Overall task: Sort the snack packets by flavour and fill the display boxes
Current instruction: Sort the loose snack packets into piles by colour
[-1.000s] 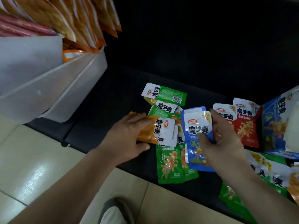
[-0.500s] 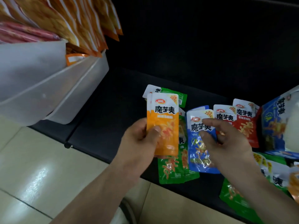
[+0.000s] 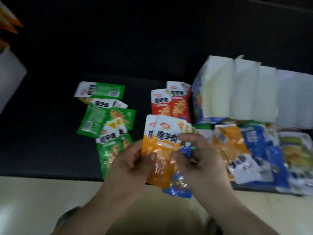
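Observation:
My left hand (image 3: pixel 128 163) grips a small stack of orange snack packets (image 3: pixel 160 150) above the front edge of the black surface (image 3: pixel 50 133). My right hand (image 3: pixel 198 158) pinches the same stack from the right, together with a blue packet (image 3: pixel 177 185) that sticks out below. Several green packets (image 3: pixel 105 116) lie to the left. Two red packets (image 3: pixel 171 102) lie just behind the hands. The frame is blurred.
A row of white display boxes (image 3: pixel 245 92) with a blue printed side stands at the right. A mixed heap of orange, blue and green packets (image 3: pixel 254 150) lies in front of it. A white bin edge (image 3: pixel 10 78) shows at far left. Pale floor tiles (image 3: pixel 33 200) run below.
The view has swung right and down. My right hand has picked up the blue packet and joined my left hand on the orange packets, which are now a stack held between both hands.

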### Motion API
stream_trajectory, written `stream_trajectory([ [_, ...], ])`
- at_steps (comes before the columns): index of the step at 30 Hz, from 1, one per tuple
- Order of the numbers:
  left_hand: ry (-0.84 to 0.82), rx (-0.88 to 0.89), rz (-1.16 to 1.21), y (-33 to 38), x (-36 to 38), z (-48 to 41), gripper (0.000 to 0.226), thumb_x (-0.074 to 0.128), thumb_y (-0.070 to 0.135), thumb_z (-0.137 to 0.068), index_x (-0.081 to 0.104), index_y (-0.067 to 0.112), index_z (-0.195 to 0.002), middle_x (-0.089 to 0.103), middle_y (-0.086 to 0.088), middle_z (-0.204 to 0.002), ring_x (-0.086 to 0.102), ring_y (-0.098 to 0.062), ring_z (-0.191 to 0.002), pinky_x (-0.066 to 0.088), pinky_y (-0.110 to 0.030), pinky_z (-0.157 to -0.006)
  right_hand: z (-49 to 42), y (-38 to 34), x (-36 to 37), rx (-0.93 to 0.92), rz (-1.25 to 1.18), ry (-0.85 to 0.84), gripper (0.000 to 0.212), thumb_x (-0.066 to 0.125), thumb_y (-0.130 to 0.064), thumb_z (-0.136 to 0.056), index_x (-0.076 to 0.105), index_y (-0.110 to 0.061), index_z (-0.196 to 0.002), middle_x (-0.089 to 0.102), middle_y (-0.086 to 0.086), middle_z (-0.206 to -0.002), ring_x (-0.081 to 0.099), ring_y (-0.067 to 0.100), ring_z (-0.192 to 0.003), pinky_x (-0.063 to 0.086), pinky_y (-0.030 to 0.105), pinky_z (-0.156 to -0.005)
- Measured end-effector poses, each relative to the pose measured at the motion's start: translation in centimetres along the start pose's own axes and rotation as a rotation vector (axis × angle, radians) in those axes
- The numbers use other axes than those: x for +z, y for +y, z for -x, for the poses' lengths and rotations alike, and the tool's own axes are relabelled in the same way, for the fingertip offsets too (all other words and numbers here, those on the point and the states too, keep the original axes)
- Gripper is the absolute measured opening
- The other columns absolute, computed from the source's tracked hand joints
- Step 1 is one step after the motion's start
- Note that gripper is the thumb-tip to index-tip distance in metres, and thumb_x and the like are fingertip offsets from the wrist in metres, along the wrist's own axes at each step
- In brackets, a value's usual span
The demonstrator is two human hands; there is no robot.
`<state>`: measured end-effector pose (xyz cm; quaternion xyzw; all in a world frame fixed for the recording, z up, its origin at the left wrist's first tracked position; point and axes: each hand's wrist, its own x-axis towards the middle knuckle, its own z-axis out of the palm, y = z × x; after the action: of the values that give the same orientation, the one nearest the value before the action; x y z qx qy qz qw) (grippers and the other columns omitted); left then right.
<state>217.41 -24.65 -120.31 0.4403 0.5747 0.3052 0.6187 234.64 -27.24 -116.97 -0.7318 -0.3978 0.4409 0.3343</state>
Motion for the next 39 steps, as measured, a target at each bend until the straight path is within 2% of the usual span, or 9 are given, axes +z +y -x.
stream_trajectory([
  [5,-0.065,-0.136,-0.117,-1.4,3.1,2.0,0.029,0.066,0.02,-0.1,0.074,0.048,-0.104,0.078,0.015,-0.097,0.073,-0.001,-0.089,0.057,-0.026,-0.079,1.5,3.9,-1.5,0.004,0.004,-0.051,0.04,0.075,-0.019,-0.093,0.059,-0.051,-0.11,0.066,-0.013,-0.119,0.067,0.0,-0.099,0.06,0.027,-0.083],
  [9,-0.058,-0.242,-0.088,-1.0,5.1,2.5,0.023,0.076,0.043,-0.089,0.072,0.055,-0.108,0.078,0.01,-0.107,0.073,-0.018,-0.105,0.057,-0.054,-0.096,2.4,5.0,-3.8,-0.03,-0.02,-0.068,0.046,0.078,-0.02,-0.091,0.058,-0.054,-0.115,0.068,-0.015,-0.122,0.065,0.007,-0.118,0.058,0.039,-0.097],
  [14,-0.152,-0.277,-0.143,1.2,9.0,2.4,0.017,0.074,0.021,-0.095,0.079,0.037,-0.099,0.08,0.006,-0.098,0.078,-0.015,-0.09,0.06,-0.04,-0.084,2.1,5.8,-9.0,-0.031,-0.078,0.154,0.041,0.075,-0.013,-0.091,0.066,-0.048,-0.11,0.07,-0.015,-0.112,0.068,0.006,-0.104,0.059,0.026,-0.081],
  [19,-0.223,-0.132,-0.262,4.7,14.3,-0.5,0.005,0.073,0.018,-0.095,0.076,0.019,-0.099,0.08,0.009,-0.09,0.077,-0.008,-0.083,0.062,-0.031,-0.082,1.2,7.6,-15.0,-0.033,-0.163,0.377,0.034,0.07,-0.01,-0.095,0.067,-0.041,-0.108,0.07,0.0,-0.095,0.067,0.009,-0.066,0.054,0.022,-0.052],
  [24,-0.145,-0.055,-0.317,3.7,19.2,-2.9,0.01,0.08,0.014,-0.09,0.074,0.022,-0.092,0.08,0.009,-0.087,0.074,-0.002,-0.073,0.061,-0.028,-0.073,0.0,9.6,-19.3,-0.051,-0.031,0.534,0.033,0.073,-0.014,-0.092,0.068,-0.038,-0.113,0.069,-0.013,-0.109,0.068,0.014,-0.096,0.062,0.048,-0.078],
  [28,-0.048,0.088,-0.566,1.9,20.2,-3.4,0.028,0.087,0.032,-0.082,0.063,0.025,-0.094,0.074,0.009,-0.08,0.069,-0.003,-0.069,0.057,-0.027,-0.064,-1.1,10.2,-21.0,-0.061,0.024,0.502,0.028,0.072,-0.014,-0.094,0.067,-0.031,-0.116,0.063,-0.02,-0.102,0.068,0.002,-0.087,0.06,0.025,-0.062],
  [32,-0.056,0.321,-0.856,1.1,19.0,-4.0,0.038,0.081,0.051,-0.081,0.051,0.028,-0.089,0.065,0.009,-0.068,0.065,-0.01,-0.062,0.053,-0.033,-0.054,-3.0,11.0,-21.2,-0.069,0.037,0.453,0.023,0.068,-0.012,-0.098,0.067,-0.025,-0.116,0.065,-0.005,-0.093,0.064,-0.012,-0.067,0.049,0.011,-0.047],
  [36,-0.215,0.558,-0.927,0.9,18.3,-3.8,0.033,0.071,0.031,-0.093,0.064,0.033,-0.125,0.068,0.009,-0.1,0.068,-0.017,-0.088,0.054,-0.029,-0.069,-4.7,12.1,-20.9,-0.12,0.238,0.484,0.019,0.07,-0.02,-0.095,0.073,-0.026,-0.113,0.059,-0.002,-0.118,0.068,0.015,-0.092,0.062,0.041,-0.076],
  [39,-0.245,0.608,-1.016,0.8,18.6,-3.7,0.051,0.061,0.038,-0.1,0.05,0.032,-0.149,0.058,0.003,-0.135,0.064,-0.022,-0.112,0.058,-0.035,-0.083,-5.4,12.9,-20.6,-0.146,0.421,0.459,0.023,0.075,-0.021,-0.091,0.077,-0.024,-0.114,0.061,0.005,-0.124,0.06,0.028,-0.114,0.056,0.037,-0.085],
])
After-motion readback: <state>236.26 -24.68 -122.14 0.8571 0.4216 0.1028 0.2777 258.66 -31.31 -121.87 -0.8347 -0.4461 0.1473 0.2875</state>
